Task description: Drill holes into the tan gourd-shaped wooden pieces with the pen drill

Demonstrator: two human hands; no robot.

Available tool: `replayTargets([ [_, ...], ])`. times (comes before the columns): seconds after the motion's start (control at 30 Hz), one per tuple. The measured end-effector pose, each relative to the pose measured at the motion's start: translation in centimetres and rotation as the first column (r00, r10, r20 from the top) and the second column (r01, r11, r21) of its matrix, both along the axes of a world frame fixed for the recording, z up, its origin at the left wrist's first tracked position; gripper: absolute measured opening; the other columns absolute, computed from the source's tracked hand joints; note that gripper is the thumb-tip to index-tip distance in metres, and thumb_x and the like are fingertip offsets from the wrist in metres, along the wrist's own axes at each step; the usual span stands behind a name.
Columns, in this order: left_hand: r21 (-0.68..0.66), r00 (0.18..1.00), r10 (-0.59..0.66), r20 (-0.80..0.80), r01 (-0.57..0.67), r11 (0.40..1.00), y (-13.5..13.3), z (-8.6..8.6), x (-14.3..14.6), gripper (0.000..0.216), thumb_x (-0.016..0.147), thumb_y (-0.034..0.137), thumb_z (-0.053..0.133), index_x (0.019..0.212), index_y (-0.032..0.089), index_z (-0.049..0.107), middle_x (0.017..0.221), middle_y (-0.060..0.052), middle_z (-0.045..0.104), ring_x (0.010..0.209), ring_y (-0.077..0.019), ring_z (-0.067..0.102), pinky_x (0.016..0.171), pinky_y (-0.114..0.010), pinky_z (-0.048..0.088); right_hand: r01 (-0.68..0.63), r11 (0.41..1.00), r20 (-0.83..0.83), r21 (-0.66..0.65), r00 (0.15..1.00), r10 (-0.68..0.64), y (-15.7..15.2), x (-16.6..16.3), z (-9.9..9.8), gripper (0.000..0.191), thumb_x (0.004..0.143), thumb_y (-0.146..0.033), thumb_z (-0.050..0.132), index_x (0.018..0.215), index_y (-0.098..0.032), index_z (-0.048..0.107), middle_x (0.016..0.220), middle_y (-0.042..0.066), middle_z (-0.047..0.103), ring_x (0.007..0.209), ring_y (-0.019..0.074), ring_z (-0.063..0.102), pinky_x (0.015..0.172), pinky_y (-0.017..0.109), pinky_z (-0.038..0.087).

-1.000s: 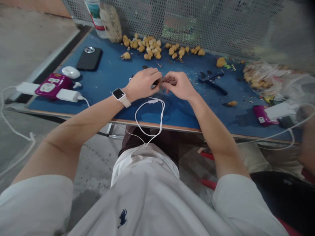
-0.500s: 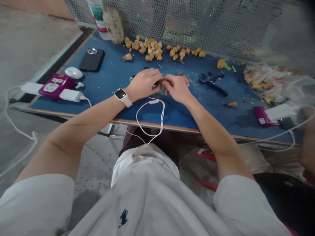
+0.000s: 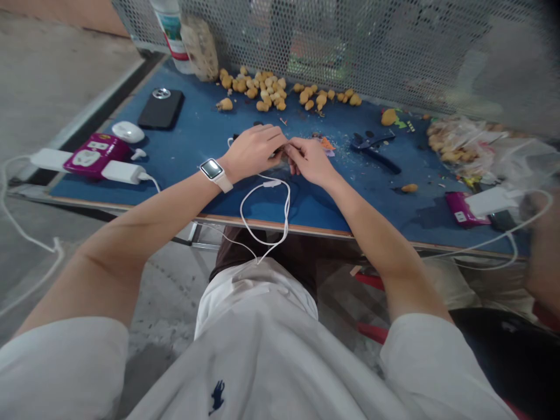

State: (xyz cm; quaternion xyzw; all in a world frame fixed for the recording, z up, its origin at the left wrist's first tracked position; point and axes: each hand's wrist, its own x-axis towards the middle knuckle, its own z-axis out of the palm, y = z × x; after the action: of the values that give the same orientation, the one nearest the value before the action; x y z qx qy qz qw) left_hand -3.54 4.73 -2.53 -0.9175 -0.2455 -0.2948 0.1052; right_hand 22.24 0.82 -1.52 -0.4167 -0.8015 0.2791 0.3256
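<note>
My left hand (image 3: 258,150) and my right hand (image 3: 310,159) meet over the middle of the blue tabletop (image 3: 205,125). Fingers of both hands are curled and pinched close together. Whatever lies between the fingertips is mostly hidden; a small brownish bit shows there. A watch with a pale strap (image 3: 215,174) is on my left wrist. Below the hands a white cable (image 3: 287,201) loops down over the table edge. Just right of the hands lie orange and purple scraps (image 3: 326,144) and pale crumbs. Farther right rests a pair of dark blue pliers (image 3: 376,151) with its handles spread.
Several small tan, bulb-shaped pieces (image 3: 269,90) line the mesh panel (image 3: 371,46). A bottle (image 3: 172,35), phone (image 3: 161,109), white case (image 3: 128,132) and purple power strip (image 3: 94,156) stand left. At right are a plastic bag (image 3: 464,143) and another purple block (image 3: 464,209). A person's arm (image 3: 545,256) shows.
The view has shifted slightly. My right hand's fingers have moved a little against the left fingertips. Both hands stay together in the same spot.
</note>
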Motion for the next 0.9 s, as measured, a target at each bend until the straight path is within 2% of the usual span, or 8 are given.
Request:
replayTargets([
  [0.07, -0.058, 0.999, 0.021, 0.025, -0.020, 0.998, -0.2, 0.1, 0.1, 0.017, 0.123, 0.023, 0.066, 0.126, 0.021, 0.082, 0.127, -0.017, 0.086, 0.122, -0.0384, 0.080, 0.109, -0.056, 0.068, 0.018, 0.995, 0.025, 0.095, 0.999, -0.020, -0.1, 0.3, 0.2, 0.069, 0.122, -0.099, 0.057, 0.107, -0.034, 0.076, 0.096, 0.007, 0.084, 0.084, 0.0342, 0.084, 0.097, 0.063, 0.079],
  [0.17, -0.127, 0.998, 0.037, 0.058, -0.029, 0.991, -0.7, 0.6, 0.2, 0.015, 0.118, 0.021, 0.069, 0.123, 0.020, 0.083, 0.126, -0.018, 0.085, 0.126, -0.0431, 0.083, 0.113, -0.059, 0.068, 0.029, 0.989, 0.051, 0.143, 0.998, -0.037, -0.2, 0.7, 0.5, 0.051, 0.123, -0.084, 0.068, 0.119, -0.035, 0.080, 0.113, 0.009, 0.088, 0.097, 0.0382, 0.087, 0.105, 0.066, 0.078],
  [0.3, -0.180, 0.996, 0.029, 0.079, -0.014, 0.984, -1.0, 1.0, 0.2, 0.013, 0.116, 0.020, 0.071, 0.122, 0.021, 0.082, 0.128, -0.020, 0.085, 0.129, -0.0442, 0.084, 0.116, -0.060, 0.069, 0.025, 0.974, 0.135, 0.225, 0.989, -0.056, -0.3, 0.9, 0.7, 0.046, 0.128, -0.076, 0.064, 0.119, -0.035, 0.080, 0.121, 0.014, 0.089, 0.127, 0.0453, 0.086, 0.123, 0.069, 0.071],
  [0.37, -0.181, 0.997, 0.028, 0.079, -0.014, 0.983, -0.9, 0.9, 0.2, 0.012, 0.117, 0.020, 0.070, 0.122, 0.021, 0.082, 0.129, -0.019, 0.085, 0.129, -0.0437, 0.084, 0.115, -0.059, 0.069, 0.019, 0.967, 0.165, 0.253, 0.984, -0.062, -0.3, 0.8, 0.8, 0.047, 0.130, -0.075, 0.060, 0.119, -0.034, 0.080, 0.123, 0.015, 0.089, 0.134, 0.0472, 0.084, 0.127, 0.070, 0.068],
  [0.53, -0.124, 0.998, 0.025, 0.060, -0.017, 0.992, -0.2, 0.3, 0.0, 0.013, 0.126, 0.026, 0.066, 0.123, 0.022, 0.079, 0.130, -0.017, 0.085, 0.128, -0.0381, 0.081, 0.112, -0.056, 0.068, 0.007, 0.971, 0.162, 0.239, 0.986, -0.048, -0.5, 0.4, 0.9, 0.043, 0.131, -0.068, 0.056, 0.117, -0.034, 0.078, 0.117, 0.014, 0.088, 0.129, 0.0469, 0.085, 0.125, 0.070, 0.067],
  [0.67, -0.077, 1.000, 0.018, 0.011, -0.017, 0.997, 0.2, 0.2, 0.0, 0.019, 0.132, 0.034, 0.060, 0.126, 0.027, 0.077, 0.129, -0.011, 0.086, 0.125, -0.0309, 0.075, 0.113, -0.052, 0.067, 0.022, 0.978, 0.155, 0.209, 0.986, -0.055, -0.7, 0.2, 1.1, 0.053, 0.131, -0.077, 0.053, 0.109, -0.036, 0.077, 0.103, 0.012, 0.084, 0.120, 0.0452, 0.085, 0.121, 0.070, 0.069],
  [0.8, -0.123, 1.000, 0.007, 0.017, -0.005, 0.992, 0.0, 0.2, 0.0, 0.025, 0.131, 0.035, 0.056, 0.130, 0.026, 0.080, 0.133, -0.016, 0.085, 0.130, -0.0376, 0.079, 0.113, -0.059, 0.068, 0.035, 0.988, 0.135, 0.153, 0.989, -0.056, -0.9, 0.1, 1.2, 0.071, 0.127, -0.095, 0.042, 0.099, -0.038, 0.074, 0.085, 0.009, 0.076, 0.107, 0.0441, 0.084, 0.120, 0.072, 0.071],
  [0.9, -0.173, 0.998, 0.008, 0.070, 0.005, 0.985, -0.1, 0.2, 0.0, 0.025, 0.131, 0.038, 0.058, 0.130, 0.025, 0.079, 0.134, -0.017, 0.084, 0.133, -0.0395, 0.079, 0.115, -0.061, 0.067, 0.044, 0.991, 0.063, 0.126, 0.997, -0.052, -1.0, 0.0, 1.0, 0.079, 0.121, -0.106, 0.040, 0.100, -0.038, 0.072, 0.084, 0.008, 0.077, 0.097, 0.0411, 0.084, 0.114, 0.071, 0.075],
])
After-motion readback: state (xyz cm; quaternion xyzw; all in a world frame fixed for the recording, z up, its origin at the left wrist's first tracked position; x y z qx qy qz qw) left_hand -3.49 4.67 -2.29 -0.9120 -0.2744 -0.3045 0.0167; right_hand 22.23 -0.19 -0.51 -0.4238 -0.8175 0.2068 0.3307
